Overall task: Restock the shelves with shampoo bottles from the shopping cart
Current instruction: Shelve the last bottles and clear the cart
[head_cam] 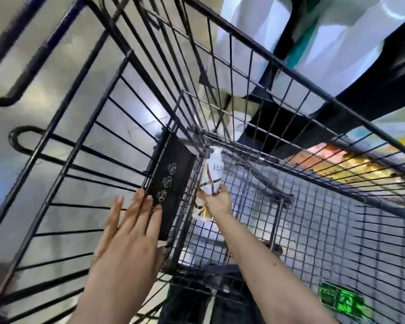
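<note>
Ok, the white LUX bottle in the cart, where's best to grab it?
Around its lower body, from above and the cart's open top: the LUX bottle stands in the corner, wire walls blocking two sides. The right hand already grips there.

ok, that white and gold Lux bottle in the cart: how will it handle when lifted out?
The white and gold plastic pump bottle looks rigid, so it probably won't flex in the right hand. Its glossy surface may be slippery. The hand grips low on a tall body, so it could tip, and the pump head may catch the black wire cart mesh.
</note>
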Demonstrator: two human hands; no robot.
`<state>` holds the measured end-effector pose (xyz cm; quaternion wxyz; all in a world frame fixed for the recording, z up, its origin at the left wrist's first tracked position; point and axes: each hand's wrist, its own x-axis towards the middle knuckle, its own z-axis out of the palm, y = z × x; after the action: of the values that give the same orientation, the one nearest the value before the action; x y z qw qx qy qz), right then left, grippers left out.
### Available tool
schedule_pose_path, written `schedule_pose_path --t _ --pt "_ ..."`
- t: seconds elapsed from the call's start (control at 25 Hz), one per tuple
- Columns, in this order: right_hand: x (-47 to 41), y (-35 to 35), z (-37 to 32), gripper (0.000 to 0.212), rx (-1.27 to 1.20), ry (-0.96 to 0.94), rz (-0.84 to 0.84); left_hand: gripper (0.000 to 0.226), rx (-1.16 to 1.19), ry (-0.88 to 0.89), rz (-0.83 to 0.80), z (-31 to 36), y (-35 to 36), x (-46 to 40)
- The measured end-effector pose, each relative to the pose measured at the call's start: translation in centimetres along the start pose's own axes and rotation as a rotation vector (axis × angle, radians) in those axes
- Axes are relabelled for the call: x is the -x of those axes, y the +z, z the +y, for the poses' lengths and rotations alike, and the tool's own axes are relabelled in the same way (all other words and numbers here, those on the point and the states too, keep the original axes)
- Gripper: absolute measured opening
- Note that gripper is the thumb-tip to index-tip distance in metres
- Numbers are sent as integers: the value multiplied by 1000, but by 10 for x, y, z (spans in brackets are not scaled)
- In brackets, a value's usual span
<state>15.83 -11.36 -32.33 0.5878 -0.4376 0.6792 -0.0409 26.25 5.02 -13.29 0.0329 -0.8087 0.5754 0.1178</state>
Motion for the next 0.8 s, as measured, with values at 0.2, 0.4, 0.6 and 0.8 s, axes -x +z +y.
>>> schedule_pose_path --t 0.2,0.4,0.6,0.8 --pt "59 -43 0 54 -104 -58 -124 60 -71 54 -20 0 5 3" --pt "144 -98 -22 47 -183 -123 -138 70 -162 22 -276 8 -17 5" --pt "228 -171 -44 54 -275 -181 -99 74 356 -18 -571 58 -56 13" --pt "293 -258 -41 51 -354 -302 68 49 1043 138 -669 181 -125 30"
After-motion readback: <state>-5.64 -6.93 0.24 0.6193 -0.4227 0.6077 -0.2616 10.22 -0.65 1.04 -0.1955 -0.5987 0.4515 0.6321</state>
